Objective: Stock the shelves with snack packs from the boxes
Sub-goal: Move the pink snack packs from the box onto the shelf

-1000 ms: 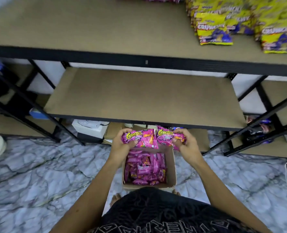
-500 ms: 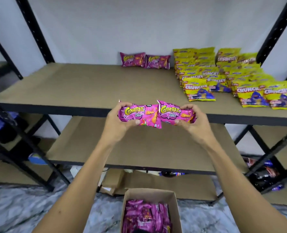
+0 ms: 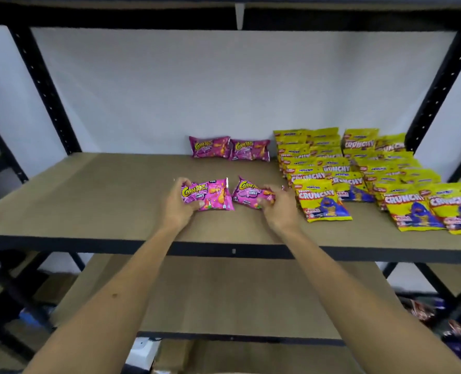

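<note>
Here, two pink snack packs sit low over the middle shelf (image 3: 102, 201), one in each hand. The left pack (image 3: 210, 195) lies nearly flat with its long axis running side to side, and the left hand (image 3: 182, 203) pinches its left end, thumb on the face and fingers curled behind. The right pack (image 3: 248, 194) is tilted, its left corner raised, and the right hand (image 3: 279, 205) grips its right end. Both packs point away from the person toward the two pink packs (image 3: 229, 148) already standing at the back of that shelf, so I'd judge each hand simply pushes straight forward, neither one nearer. Beside the right hand on the same shelf, rows of yellow packs (image 3: 358, 174) fill the space.
</note>
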{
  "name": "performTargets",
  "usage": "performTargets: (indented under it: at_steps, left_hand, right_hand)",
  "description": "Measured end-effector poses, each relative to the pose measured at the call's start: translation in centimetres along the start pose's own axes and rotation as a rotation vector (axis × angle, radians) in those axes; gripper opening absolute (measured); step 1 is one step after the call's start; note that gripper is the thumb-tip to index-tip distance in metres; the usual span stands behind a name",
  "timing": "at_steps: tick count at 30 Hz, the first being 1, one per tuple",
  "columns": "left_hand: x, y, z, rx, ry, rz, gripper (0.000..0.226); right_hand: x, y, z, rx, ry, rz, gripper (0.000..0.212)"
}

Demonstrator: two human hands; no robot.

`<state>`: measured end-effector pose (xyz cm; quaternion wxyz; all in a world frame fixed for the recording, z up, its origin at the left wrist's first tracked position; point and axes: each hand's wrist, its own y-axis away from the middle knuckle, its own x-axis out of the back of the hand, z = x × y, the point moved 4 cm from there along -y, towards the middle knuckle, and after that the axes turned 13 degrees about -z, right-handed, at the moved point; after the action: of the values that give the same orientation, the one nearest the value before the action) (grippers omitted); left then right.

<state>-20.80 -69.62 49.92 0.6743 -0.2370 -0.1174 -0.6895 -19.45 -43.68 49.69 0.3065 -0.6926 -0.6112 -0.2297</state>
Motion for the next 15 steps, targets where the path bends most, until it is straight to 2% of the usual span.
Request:
performTargets:
  at_steps: [6,15]
  left_hand:
    - [-0.4,-5.0,-1.2,0.009,-0.068,0.062,0.043]
    - [-0.9,-15.3,-0.1,-0.107,-0.147,0.110,0.044]
  right_hand:
    - [-1.3,-4.7,-0.1,-0.033,0.032,0.051,0.038]
    - [0.0,-15.5,-0.9,0.049,0.087,0.136,0.042]
